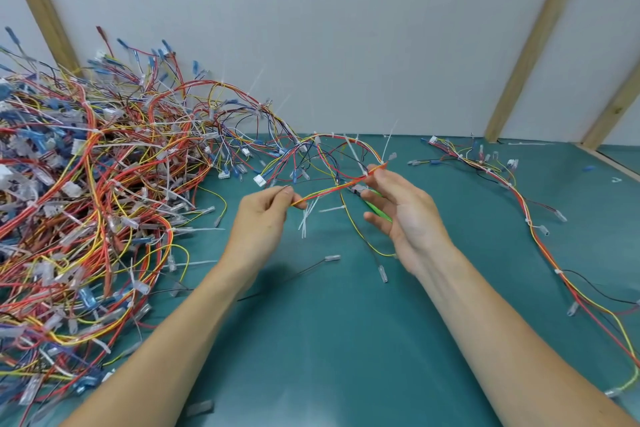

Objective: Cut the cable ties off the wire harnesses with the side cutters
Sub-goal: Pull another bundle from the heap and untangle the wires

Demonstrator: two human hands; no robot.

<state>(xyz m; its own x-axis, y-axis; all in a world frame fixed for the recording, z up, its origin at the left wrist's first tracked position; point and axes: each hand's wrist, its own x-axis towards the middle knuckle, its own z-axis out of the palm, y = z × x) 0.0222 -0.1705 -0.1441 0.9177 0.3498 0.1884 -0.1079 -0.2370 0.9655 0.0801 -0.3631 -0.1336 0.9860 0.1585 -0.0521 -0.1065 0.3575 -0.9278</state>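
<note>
Between my hands stretches a thin bundle of red, orange and yellow wires, one wire harness [332,188], raised above the green mat. My left hand [263,218] pinches its near end between thumb and fingertips. My right hand [401,215], palm facing left, has its thumb and forefinger on the far end. Its lower fingers curl round the green-handled side cutters [375,207], whose jaws [356,189] sit just under the bundle. White cable ties [355,149] stick up from the harness loop behind. Cut ties [304,224] lie on the mat below.
A big tangled heap of harnesses [86,201] fills the left side up to the wall. One long harness [540,236] lies stretched out on the right. The green mat [329,340] lies in front; a wooden edge [609,163] bounds it at far right.
</note>
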